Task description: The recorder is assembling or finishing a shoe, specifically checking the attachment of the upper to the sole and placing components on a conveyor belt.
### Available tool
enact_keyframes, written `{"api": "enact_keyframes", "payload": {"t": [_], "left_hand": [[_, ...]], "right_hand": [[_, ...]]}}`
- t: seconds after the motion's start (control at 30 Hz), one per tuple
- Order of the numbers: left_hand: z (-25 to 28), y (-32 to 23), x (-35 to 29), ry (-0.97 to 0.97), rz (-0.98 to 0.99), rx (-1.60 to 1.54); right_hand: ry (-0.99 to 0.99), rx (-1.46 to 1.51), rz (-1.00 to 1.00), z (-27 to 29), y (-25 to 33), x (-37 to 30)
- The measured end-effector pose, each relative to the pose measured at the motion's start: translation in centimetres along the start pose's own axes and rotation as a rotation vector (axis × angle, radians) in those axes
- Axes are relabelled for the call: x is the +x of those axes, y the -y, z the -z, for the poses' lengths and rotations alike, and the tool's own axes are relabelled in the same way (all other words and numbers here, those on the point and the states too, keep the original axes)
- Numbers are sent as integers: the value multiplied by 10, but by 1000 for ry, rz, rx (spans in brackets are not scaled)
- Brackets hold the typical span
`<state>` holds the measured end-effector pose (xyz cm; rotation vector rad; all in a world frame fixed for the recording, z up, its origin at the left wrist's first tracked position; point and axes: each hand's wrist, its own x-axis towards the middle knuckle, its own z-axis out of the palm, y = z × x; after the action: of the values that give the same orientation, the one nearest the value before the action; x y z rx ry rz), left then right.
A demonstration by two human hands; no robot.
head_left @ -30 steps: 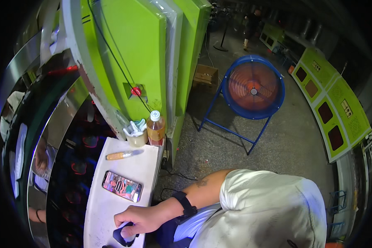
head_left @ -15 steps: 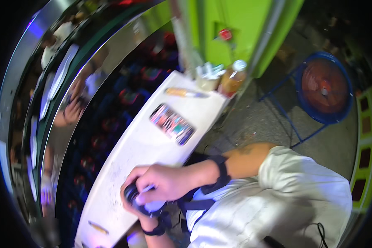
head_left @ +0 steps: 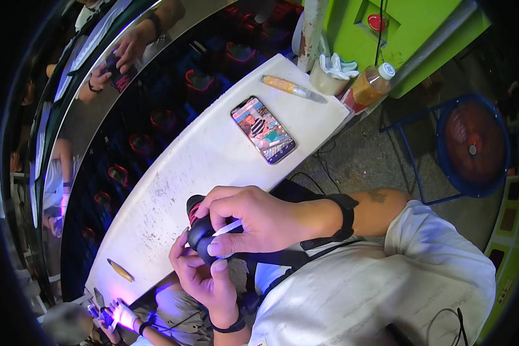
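Note:
My left hand curls its fingers around the underside of a rounded black item with red marks on its far end; its exact kind cannot be made out. From the right, my right hand reaches over it, and a thin white strip is pinched between thumb and fingers. The strip lies against the black surface. Fingers of both hands cover much of the item, which is held above the near edge of the white table.
On the table lie a lit phone, a yellow-handled tool and a small yellow tool. A cup and bottle stand at its far end. Dark conveyor runs left; a fan stands right. Another person's lit hand works lower left.
My view has shifted and sharpened. The black item is turned so its red marks show, and the white strip is now visible in my right hand. My left hand's fingers are more exposed.

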<state>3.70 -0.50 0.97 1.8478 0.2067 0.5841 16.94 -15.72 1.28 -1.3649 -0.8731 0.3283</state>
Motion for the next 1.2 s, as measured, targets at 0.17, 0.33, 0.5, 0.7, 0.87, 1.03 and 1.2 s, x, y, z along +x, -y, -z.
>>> {"api": "enact_keyframes", "payload": {"t": [0.17,0.33,0.5,0.7,0.87,1.03,1.2], "left_hand": [[2,2,-9,5,-17,17],[12,5,-15,96,-184,210],[17,0,-15,160,-265,248],[18,0,-13,176,-274,246],[20,4,-14,180,-282,271],[16,4,-9,170,-306,267],[1,16,7,186,-412,272]], "right_hand": [[26,-56,-48,4,7,-11],[99,-149,31,5,7,-19],[125,-118,77,4,3,-26],[170,-171,25,6,12,-24],[172,-157,65,5,4,-21],[193,-167,66,15,-3,-27],[175,-322,-8,24,-7,-22]]}}
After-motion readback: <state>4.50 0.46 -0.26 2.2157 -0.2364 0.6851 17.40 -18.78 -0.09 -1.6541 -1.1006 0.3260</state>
